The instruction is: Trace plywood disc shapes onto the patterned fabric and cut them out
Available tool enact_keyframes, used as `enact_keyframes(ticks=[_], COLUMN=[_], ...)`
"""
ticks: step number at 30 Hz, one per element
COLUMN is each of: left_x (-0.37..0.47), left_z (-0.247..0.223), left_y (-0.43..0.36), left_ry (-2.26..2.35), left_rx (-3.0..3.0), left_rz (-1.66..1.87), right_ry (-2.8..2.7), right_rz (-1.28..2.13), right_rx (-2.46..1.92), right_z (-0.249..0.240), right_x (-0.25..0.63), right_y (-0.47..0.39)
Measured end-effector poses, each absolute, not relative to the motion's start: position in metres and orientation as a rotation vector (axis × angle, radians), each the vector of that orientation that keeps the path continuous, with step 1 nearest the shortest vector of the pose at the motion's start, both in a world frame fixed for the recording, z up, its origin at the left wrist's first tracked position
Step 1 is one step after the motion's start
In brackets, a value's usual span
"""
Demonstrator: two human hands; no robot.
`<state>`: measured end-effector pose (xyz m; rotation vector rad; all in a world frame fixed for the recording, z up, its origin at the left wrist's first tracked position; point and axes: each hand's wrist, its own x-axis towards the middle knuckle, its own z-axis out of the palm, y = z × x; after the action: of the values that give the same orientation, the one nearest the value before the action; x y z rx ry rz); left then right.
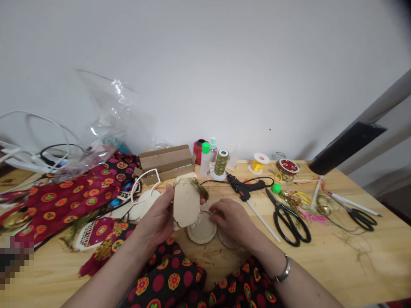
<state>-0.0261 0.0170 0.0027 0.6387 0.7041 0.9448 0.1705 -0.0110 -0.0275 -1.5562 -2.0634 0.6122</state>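
My left hand (160,218) is wrapped round a pale wooden plaque (186,203) with notched corners, held above the table. Green-brown fibres (201,190) stick out at the plaque's upper right. Just right of it, my right hand (229,220) has its fingers curled together over the edge of a round pale disc (202,229); whether it grips anything is hidden. A second round disc (228,243) lies partly beneath my right hand. Dark patterned cloth (173,278) is bunched below both hands.
Behind the hands stand a cardboard box (167,164), a green-capped bottle (205,160) and an olive thread spool (221,163). A glue gun (245,187), scissors (290,222) and tangled cords lie to the right. Red patterned fabric (70,196) and clear plastic (102,132) are at left.
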Motion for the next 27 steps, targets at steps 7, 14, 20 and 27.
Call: enact_keyframes(ticks=[7,14,20,27], left_x=[-0.03,-0.03,-0.023,-0.023], left_z=[-0.006,-0.005,-0.006,-0.009], left_y=[0.017,0.011,0.005,0.003], left_ry=[0.734,0.931,1.013,1.007], left_rx=[1.039,1.914,2.339,2.563], left_rz=[1.089,1.039,0.992,0.945], right_ry=[-1.937,-1.504,-1.345,-1.415], right_rz=[0.519,0.769,1.288,1.377], right_rx=[-1.435,-1.061,-0.734,-0.897], right_z=[-0.026,-0.012,-0.011,-0.002], right_x=[0.171,0.174,0.17,0.171], right_y=[-0.012,-0.015,-0.017,-0.018])
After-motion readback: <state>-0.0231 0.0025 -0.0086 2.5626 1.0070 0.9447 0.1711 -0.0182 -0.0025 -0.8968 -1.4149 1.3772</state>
